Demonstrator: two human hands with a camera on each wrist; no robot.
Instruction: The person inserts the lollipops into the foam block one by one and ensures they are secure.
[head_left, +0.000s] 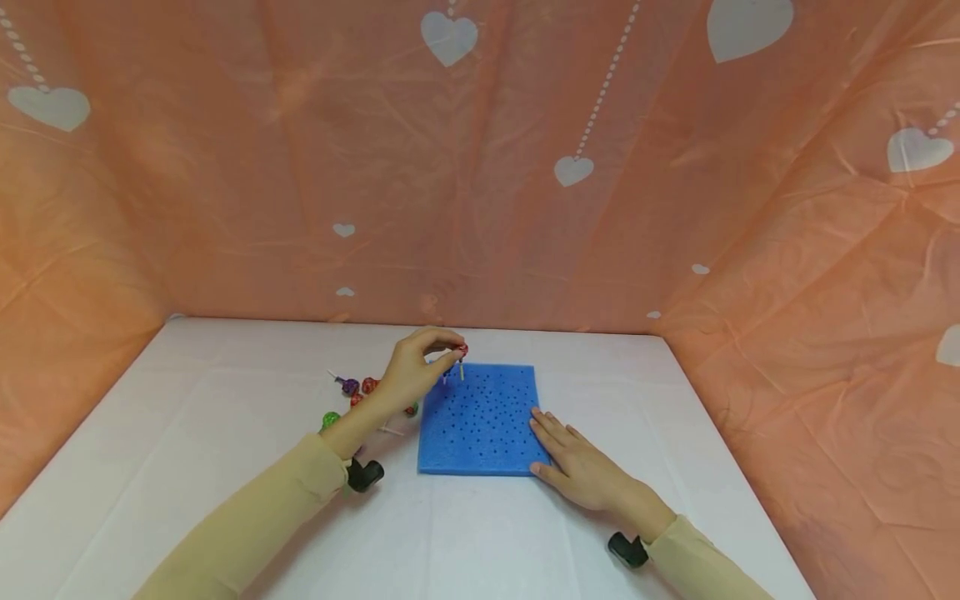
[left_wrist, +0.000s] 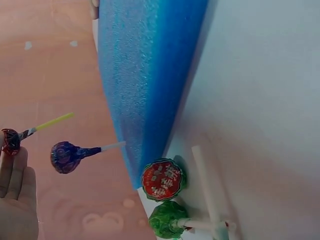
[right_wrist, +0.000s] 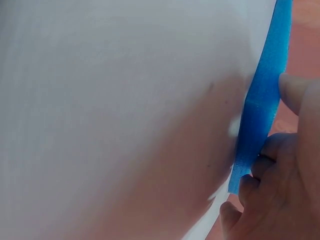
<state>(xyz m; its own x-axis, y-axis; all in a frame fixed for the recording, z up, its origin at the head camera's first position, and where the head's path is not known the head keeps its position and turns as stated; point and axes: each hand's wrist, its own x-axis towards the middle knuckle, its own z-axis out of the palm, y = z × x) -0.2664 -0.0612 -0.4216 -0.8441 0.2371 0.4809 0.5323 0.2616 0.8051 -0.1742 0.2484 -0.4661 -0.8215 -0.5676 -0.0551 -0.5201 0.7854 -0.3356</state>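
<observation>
My left hand (head_left: 414,367) pinches a red-wrapped lollipop (head_left: 462,350) by its candy head, stick pointing down, above the far left part of a blue foam board (head_left: 480,433) dotted with small holes. In the left wrist view the held lollipop (left_wrist: 11,142) shows a yellow stick. A purple-blue lollipop (left_wrist: 66,157) stands upright with its white stick in the board. My right hand (head_left: 581,467) rests on the board's right edge near the front corner, fingers extended. In the right wrist view, its thumb touches the blue board (right_wrist: 262,105).
Left of the board lie several loose lollipops, among them a purple one (head_left: 349,387), a green one (head_left: 331,419) and a red-and-green one (left_wrist: 162,180). A white cloth (head_left: 480,533) covers the table. Orange curtain (head_left: 480,208) with hearts encloses the back and sides.
</observation>
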